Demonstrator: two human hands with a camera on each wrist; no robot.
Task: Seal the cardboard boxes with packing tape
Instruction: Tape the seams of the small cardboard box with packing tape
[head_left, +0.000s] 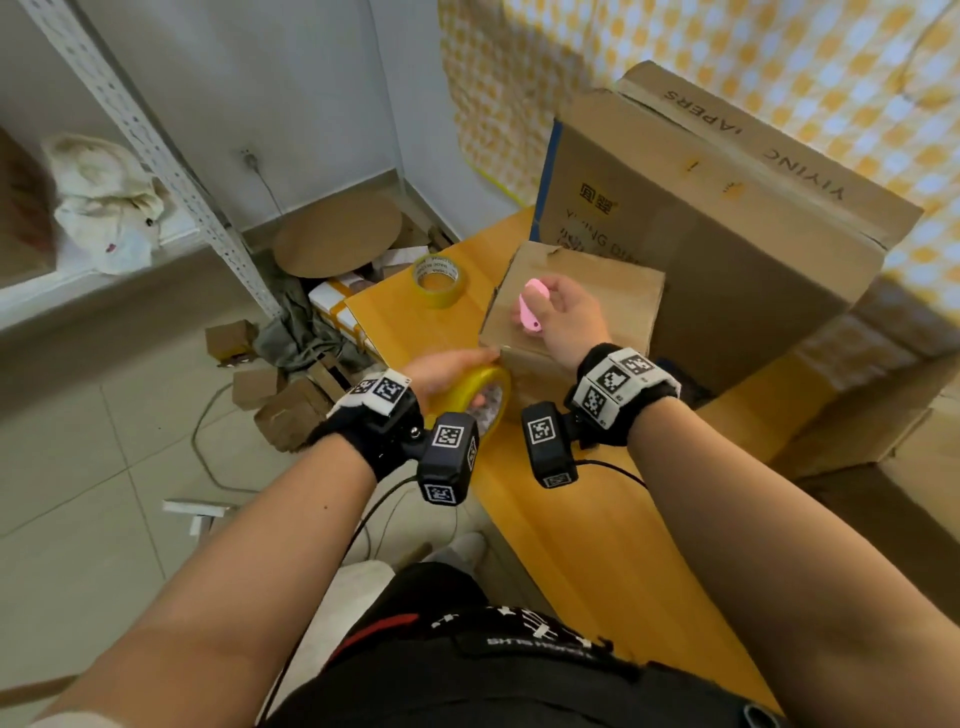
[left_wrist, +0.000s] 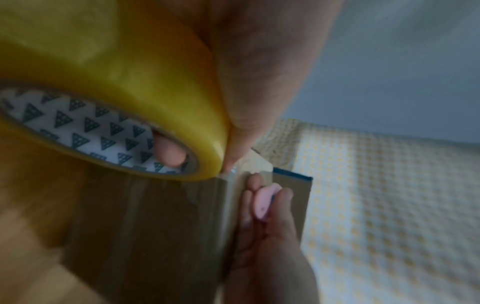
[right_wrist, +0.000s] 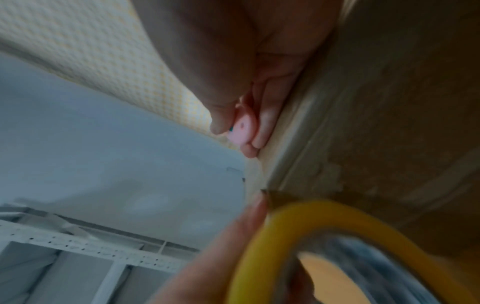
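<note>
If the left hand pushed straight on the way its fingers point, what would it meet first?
The left hand, holding the tape roll, has its fingertip already at the near corner of the small box, so the box comes first. Actual contact is unclear.

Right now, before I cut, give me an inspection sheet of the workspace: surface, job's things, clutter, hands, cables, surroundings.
Surface: yellow wooden table, box standing on it.
Job's things: small box with tape along its near edge; tape roll held against the box's left corner; pink cutter; spare roll lying flat on the table.
Clutter: cardboard scraps and a round board on the floor.
Hands: left hand grips the tape roll, a finger through its core; right hand holds the cutter over the box top.
Cables: grey cord on the floor; black leads from the wrist cameras.
Surroundings: big box behind, white rack left, checked cloth on the wall.
</note>
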